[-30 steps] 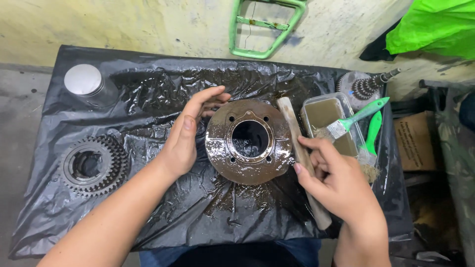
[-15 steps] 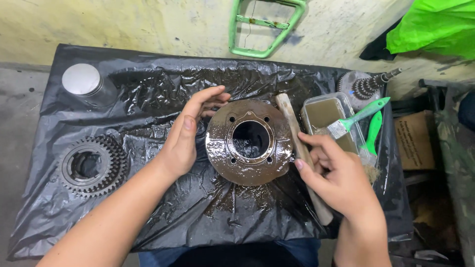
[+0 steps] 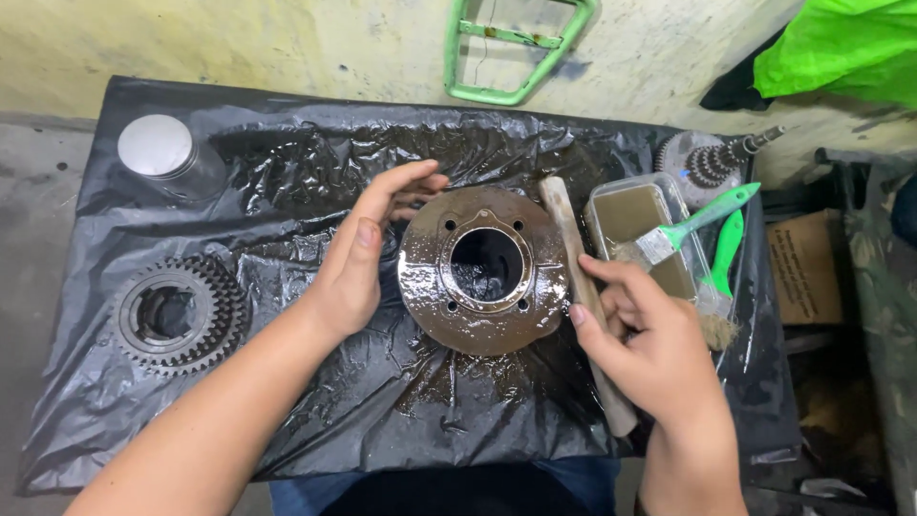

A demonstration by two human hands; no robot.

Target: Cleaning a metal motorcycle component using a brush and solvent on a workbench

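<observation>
— Black plastic sheeting [image 3: 287, 162], wet and smeared with brown oil, covers the table, with a pale stained wall behind it at 12 o'clock. What's in the middle?

— An oily round metal flange [image 3: 482, 270] with a big centre bore and small bolt holes around it. It lies flat on the sheeting, dead centre.

— And the hands?

— The left hand [image 3: 358, 258] sits at 9 o'clock of the flange, fingers spread and curved along its rim; the grip is apart, not clamped, and I cannot tell whether the fingertips actually touch the metal. The right hand [image 3: 645, 339] is at 4 o'clock of the flange, its grip clamped on a wooden stick [image 3: 581, 287] that runs along the flange's right edge from 1 o'clock down to 5 o'clock, just beside the rim.

— What else lies about?

— At 9 o'clock, well apart from the flange, a toothed gear [image 3: 180, 313] lies flat. At 10 o'clock stands a silver-topped round can [image 3: 158, 148]. At 3 o'clock, just beyond the stick, a clear plastic tray [image 3: 642, 225] holds brownish liquid, with a green-handled paintbrush [image 3: 697, 222] resting across it and a second green handle [image 3: 726, 250] beside it. At 2 o'clock a geared shaft [image 3: 721, 161] lies at the sheeting's edge. A green metal frame [image 3: 516, 48] leans on the wall at 12 o'clock, bright green cloth [image 3: 841, 48] hangs at the upper right, and a cardboard box [image 3: 802, 268] sits off the table at 3 o'clock.
</observation>
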